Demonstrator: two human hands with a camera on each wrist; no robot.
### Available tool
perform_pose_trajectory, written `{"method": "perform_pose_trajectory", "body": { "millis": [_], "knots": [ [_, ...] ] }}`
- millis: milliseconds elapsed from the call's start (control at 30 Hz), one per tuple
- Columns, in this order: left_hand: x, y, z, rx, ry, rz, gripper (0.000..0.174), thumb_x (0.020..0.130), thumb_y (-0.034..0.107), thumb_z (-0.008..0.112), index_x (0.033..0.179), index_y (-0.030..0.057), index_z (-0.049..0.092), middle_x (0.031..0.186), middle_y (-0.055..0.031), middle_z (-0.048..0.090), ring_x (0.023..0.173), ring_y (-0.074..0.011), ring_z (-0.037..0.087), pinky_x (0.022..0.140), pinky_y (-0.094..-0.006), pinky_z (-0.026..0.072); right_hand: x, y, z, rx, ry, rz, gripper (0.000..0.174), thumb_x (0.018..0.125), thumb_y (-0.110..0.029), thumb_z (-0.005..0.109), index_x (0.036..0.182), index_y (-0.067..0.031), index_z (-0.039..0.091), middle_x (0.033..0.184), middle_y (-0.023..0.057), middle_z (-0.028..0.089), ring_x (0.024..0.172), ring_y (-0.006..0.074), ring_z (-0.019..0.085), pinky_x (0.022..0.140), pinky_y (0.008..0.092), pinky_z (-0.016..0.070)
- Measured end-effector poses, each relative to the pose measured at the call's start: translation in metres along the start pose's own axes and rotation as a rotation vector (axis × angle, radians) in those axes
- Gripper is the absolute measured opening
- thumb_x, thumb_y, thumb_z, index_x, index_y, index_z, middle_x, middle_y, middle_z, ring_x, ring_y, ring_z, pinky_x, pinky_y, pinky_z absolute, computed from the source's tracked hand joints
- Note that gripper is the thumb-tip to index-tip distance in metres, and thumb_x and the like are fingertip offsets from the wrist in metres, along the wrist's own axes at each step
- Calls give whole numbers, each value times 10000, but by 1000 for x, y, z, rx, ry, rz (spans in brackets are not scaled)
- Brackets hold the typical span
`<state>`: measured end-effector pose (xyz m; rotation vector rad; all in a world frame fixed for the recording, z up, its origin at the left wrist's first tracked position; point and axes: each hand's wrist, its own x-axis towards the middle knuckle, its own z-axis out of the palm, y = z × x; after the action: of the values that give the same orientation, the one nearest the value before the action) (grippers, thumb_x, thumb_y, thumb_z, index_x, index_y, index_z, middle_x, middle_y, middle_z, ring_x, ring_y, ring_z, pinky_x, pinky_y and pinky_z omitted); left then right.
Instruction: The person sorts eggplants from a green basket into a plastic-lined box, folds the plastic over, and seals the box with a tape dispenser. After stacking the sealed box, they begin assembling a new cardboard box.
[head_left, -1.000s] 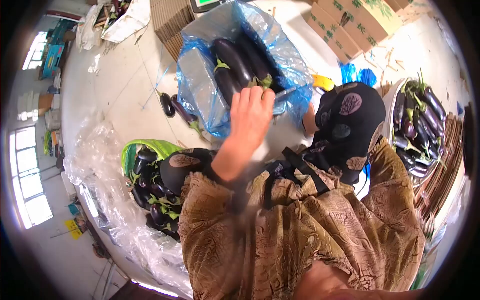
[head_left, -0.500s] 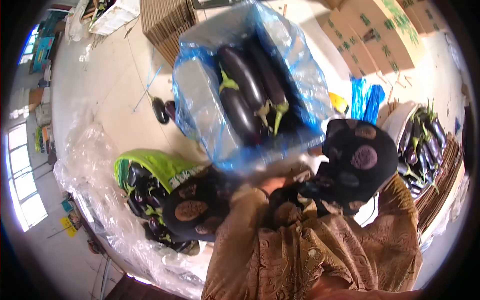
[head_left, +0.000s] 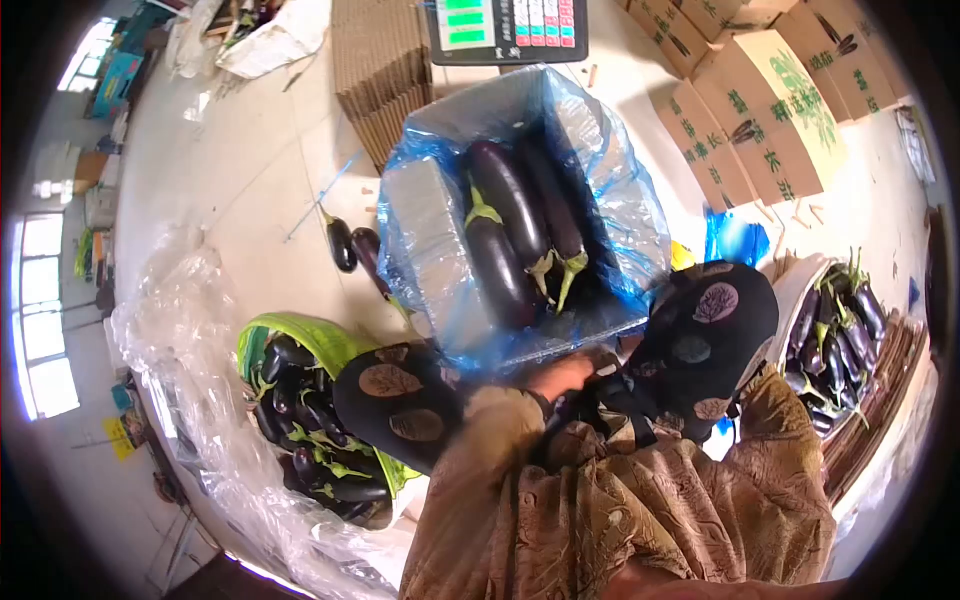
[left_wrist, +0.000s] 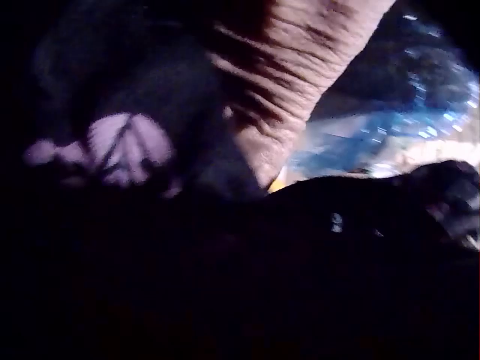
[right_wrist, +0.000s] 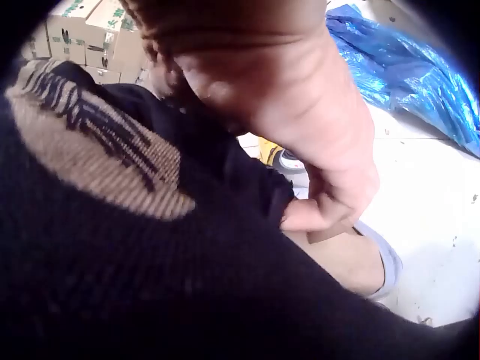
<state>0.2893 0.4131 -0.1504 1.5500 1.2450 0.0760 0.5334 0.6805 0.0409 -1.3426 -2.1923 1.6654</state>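
Observation:
A carton lined with a blue plastic bag stands on the floor before my knees and holds three long dark eggplants. My left hand is low between my knees, just short of the carton's near edge; its fingers are hidden, and the left wrist view is too dark to show them. My right hand is down beside my right knee, fingers curled, pinching the end of a brown tape roll that lies on the white floor. The knee hides this hand in the head view.
A green-lined basket of eggplants sits at my left on clear plastic sheeting. Another eggplant basket is at my right. Two loose eggplants lie on the floor. Behind the carton are a scale, flat cardboard and printed cartons.
A second ago my left hand reached up to the eggplant stems at the carton's near edge. It has since drawn back down between my knees.

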Motion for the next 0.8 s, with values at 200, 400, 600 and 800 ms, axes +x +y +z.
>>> {"method": "perform_pose_trajectory", "body": {
  "millis": [200,400,600,800],
  "knots": [
    [-122,159,-123,-58,437,-17,278,930,145,552,1201,100,594,1165,-184,587,1060,-379,574,915,-465,462,9,-14,6,-4,49,-28,470,922,-445,593,1143,-30,613,1012,61,648,925,189,619,801,309,486],
    [-271,169,-231,-18,516,197,247,903,143,638,1116,25,672,1177,-132,668,1019,-260,671,874,-371,533,32,-43,5,-30,115,-18,466,922,-446,592,1134,-31,614,1007,59,646,922,188,618,797,308,485],
    [-322,43,-309,-483,812,-290,319,943,132,549,1222,-16,596,1051,-106,691,978,-184,655,866,-302,515,109,-111,-51,-98,-71,95,409,938,-390,559,1100,-17,601,921,47,620,865,156,622,707,283,492],
    [-270,-84,-354,-461,1006,-286,404,988,302,512,1237,-7,586,1034,-121,672,992,-192,621,887,-311,479,176,-203,-19,-195,-89,-70,507,941,-428,574,1222,-6,594,1137,105,620,1025,186,597,854,302,480]
  ]
}}
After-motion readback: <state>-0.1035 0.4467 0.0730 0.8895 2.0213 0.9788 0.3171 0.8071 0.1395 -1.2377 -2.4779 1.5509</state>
